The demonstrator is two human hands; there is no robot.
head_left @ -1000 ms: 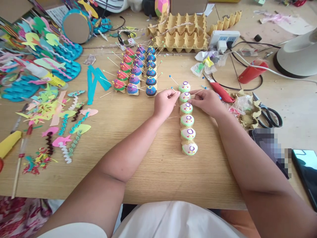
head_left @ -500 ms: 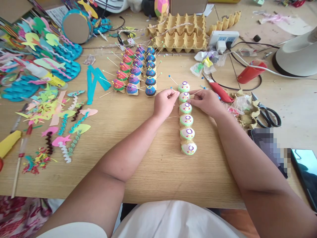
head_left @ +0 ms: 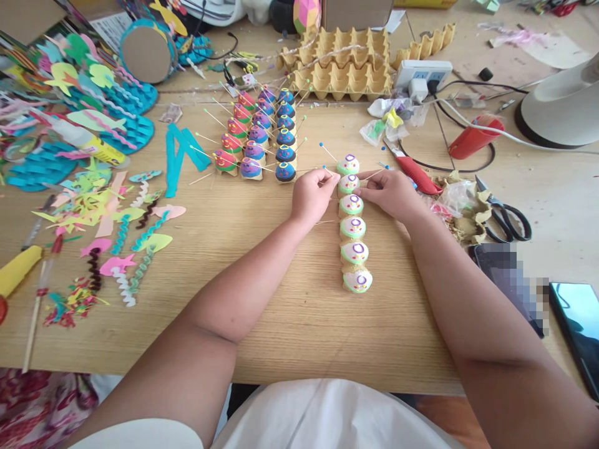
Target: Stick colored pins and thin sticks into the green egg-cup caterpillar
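Note:
A strip of white-painted egg-carton cups (head_left: 354, 226) with green rims and purple rings lies upright on the table, running away from me. On its left side, my left hand (head_left: 313, 194) pinches a thin stick with a blue tip (head_left: 326, 169) against the second cup from the far end. Across from it, my right hand (head_left: 390, 192) has its fingertips closed against that same cup, steadying the strip. Another blue-tipped stick shows by the right fingers; whether they hold it I cannot tell. One more blue-tipped stick (head_left: 329, 151) juts from the farthest cup.
Red, purple and blue painted cup strips (head_left: 285, 153) stand behind my left hand. Egg trays (head_left: 341, 62) lie farther back. Black scissors (head_left: 508, 218), a red-handled cutter (head_left: 418, 174) and phones (head_left: 575, 324) are on the right. Paper fish and curled strips (head_left: 124, 249) spread at left.
Both hands keep the same hold at the second cup. The view has shifted very slightly; nothing else has visibly moved.

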